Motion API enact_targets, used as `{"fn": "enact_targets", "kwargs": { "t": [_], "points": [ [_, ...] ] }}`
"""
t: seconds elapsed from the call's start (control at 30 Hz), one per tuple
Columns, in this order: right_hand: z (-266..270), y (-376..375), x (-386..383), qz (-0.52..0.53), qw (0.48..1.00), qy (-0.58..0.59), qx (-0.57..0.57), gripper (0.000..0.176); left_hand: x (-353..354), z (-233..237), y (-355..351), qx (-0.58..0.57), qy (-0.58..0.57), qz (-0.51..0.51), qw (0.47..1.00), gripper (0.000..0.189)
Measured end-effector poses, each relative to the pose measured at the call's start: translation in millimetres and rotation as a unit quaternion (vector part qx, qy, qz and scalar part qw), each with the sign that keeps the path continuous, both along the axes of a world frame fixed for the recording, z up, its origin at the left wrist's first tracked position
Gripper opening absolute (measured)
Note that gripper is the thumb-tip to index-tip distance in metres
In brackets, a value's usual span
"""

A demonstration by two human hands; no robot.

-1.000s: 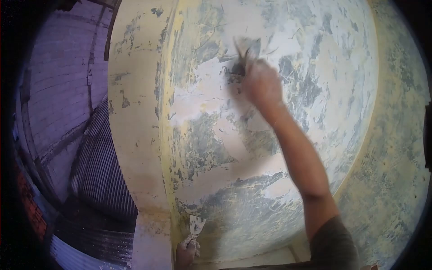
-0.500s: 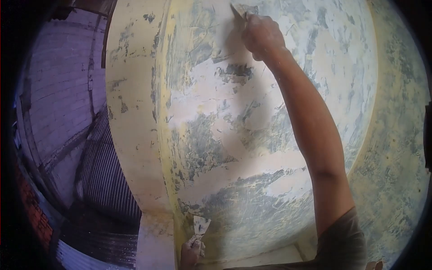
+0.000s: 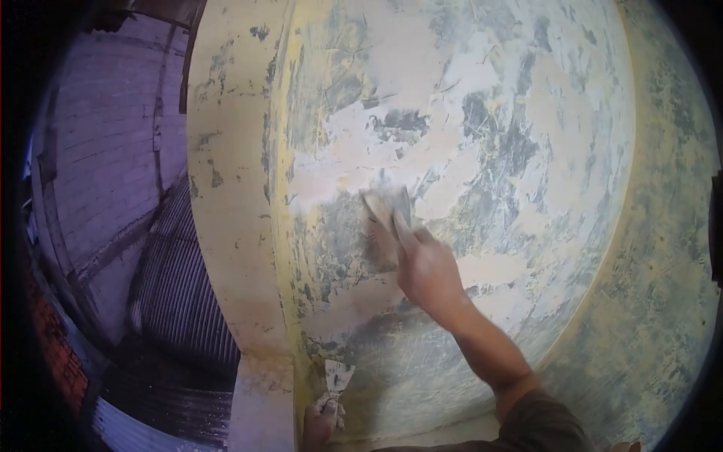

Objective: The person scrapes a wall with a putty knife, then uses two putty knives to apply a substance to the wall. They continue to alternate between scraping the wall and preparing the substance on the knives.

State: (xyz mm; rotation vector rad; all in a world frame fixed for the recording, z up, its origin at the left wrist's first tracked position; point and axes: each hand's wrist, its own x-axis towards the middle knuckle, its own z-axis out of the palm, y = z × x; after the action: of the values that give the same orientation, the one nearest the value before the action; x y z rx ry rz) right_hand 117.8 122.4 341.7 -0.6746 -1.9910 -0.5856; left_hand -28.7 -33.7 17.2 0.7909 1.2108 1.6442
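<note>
In front of me stands a wall (image 3: 527,203) with patchy pale filler over grey-blue and yellow paint. My right hand (image 3: 431,275) is closed around the handle of a putty knife (image 3: 388,211). Its blade, smeared by motion, is against or very close to the wall's middle. Low down beside the wall's left corner, my left hand (image 3: 324,418) grips a second putty knife (image 3: 338,377), blade pointing up and streaked with filler. White filler coats the fingers of that hand.
A cream wall edge (image 3: 226,188) runs down the left of the patchy wall. Beyond it are a block wall (image 3: 109,135), corrugated sheets (image 3: 184,279) and red bricks (image 3: 56,346) lower down. Another mottled wall (image 3: 663,248) meets the corner at right.
My right hand has come down from the top of the wall to its middle with the putty knife. My left hand has stayed nearly still. The view has shifted slightly.
</note>
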Motion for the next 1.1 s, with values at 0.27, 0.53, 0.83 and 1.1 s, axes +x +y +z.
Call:
{"fn": "enact_targets", "kwargs": {
  "t": [0.27, 0.53, 0.83, 1.1],
  "points": [
    [143.1, 70.3, 8.4, 0.001, 0.972, 0.128, 0.199, 0.031, 6.7, -10.2, 5.8, 0.005, -0.038, -0.007, 0.999, 0.025],
    [166.0, 52.9, 2.1, -0.084, 0.993, 0.065, 0.043, 0.024, 12.7, -5.5, 0.4, -0.050, -0.055, -0.021, 0.997, 0.026],
    [-36.0, -0.3, 81.8, 0.288, 0.807, 0.168, -0.488, 0.035, 27.2, -15.0, 20.1, -0.082, -0.137, 0.015, 0.987, 0.022],
    [-220.4, -5.1, 179.4, 0.474, 0.524, 0.294, -0.644, 0.037, 138.1, 37.4, 43.8, -0.072, -0.193, -0.055, 0.977, 0.031]
  ]
}}
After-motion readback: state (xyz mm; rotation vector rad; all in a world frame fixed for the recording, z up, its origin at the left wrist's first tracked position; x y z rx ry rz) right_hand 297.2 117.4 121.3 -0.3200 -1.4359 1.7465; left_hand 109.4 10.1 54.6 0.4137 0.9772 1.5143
